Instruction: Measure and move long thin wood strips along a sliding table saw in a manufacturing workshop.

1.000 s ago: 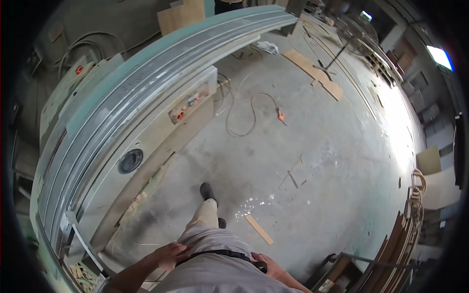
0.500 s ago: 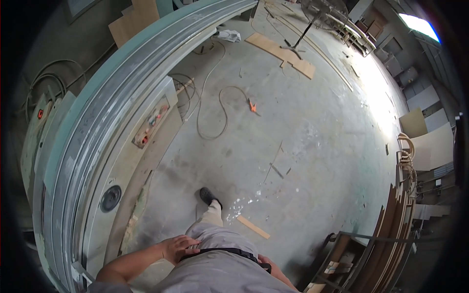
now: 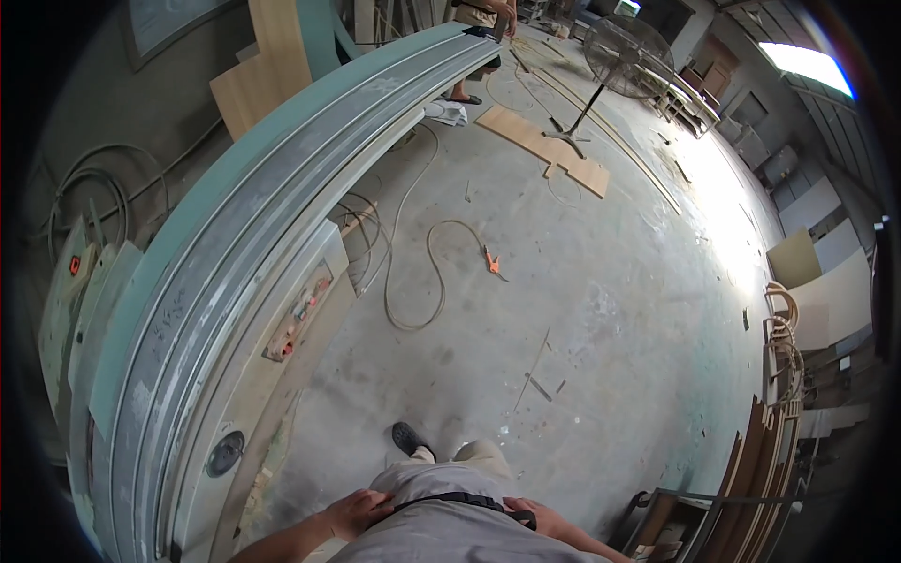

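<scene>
Left hand: the left hand (image 3: 358, 512) lies flat on the person's own waist, fingers loosely spread over the grey shirt (image 3: 460, 535), pinching nothing.
Right hand: the right hand (image 3: 537, 518) sits on the other side of the waist, just right of the black belt (image 3: 460, 500); most of it is hidden by the shirt's edge, so I cannot tell whether its grip is spread or pressed together.
Belt: a dark strap that runs across the waist between the two hands, touching or nearly touching both (the left fingertips seem to reach its end).
Shoe: a dark shoe (image 3: 408, 438) on the concrete floor (image 3: 610, 319), just ahead of the left hand.
Long machine: a long curved grey-green bench (image 3: 235, 253) stretches away to the left of the left hand, with a pale side panel carrying small red controls (image 3: 298, 314).
Hose: a pale hose (image 3: 413, 272) loops on the floor well ahead of both hands, ending at an orange nozzle (image 3: 493, 266).
Farther off: a standing fan (image 3: 624, 47) and flat wooden boards (image 3: 540, 145) lie far ahead; another person's legs (image 3: 469, 56) stand by the far end of the bench.
Right side: stacked boards and curved wooden pieces (image 3: 779, 413) stand well to the right of the right hand.
</scene>
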Demonstrator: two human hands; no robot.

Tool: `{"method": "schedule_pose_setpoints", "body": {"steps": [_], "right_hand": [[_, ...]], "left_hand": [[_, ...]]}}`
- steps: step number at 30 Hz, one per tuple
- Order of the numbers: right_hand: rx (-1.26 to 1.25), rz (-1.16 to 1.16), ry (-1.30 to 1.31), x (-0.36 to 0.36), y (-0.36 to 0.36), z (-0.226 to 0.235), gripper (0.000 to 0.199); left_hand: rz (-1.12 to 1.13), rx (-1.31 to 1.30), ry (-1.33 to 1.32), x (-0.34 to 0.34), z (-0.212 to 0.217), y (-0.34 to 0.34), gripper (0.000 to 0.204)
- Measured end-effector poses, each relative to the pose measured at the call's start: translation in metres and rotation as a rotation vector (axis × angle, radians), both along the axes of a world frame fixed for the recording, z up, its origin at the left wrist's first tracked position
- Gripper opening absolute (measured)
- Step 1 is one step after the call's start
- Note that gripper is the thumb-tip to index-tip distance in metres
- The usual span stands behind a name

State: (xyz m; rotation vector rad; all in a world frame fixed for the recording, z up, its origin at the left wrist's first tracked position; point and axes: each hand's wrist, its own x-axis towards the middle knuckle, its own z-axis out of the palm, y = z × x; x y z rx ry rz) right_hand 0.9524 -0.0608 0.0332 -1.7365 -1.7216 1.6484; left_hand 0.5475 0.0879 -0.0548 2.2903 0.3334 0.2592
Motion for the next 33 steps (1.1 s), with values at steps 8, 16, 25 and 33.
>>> {"method": "schedule_pose_setpoints", "body": {"steps": [8,16,25,33], "right_hand": [[0.083,0.120,-0.013,0.048,0.051,-0.005,0.066],[0.162,0.321,0.025,0.136,0.124,-0.004,0.059],[0.200,0.557,0.132,0.257,0.185,-0.036,0.052],[0.066,0.842,0.230,0.293,0.232,-0.054,0.050]], "left_hand": [[0.154,-0.236,0.109,0.027,-0.022,0.001,0.044],[0.484,-0.724,0.328,0.116,0.011,0.022,0.044],[0.734,-0.764,0.367,0.215,-0.010,-0.032,0.051],[1.182,-1.036,0.383,0.289,0.026,-0.099,0.048]]}}
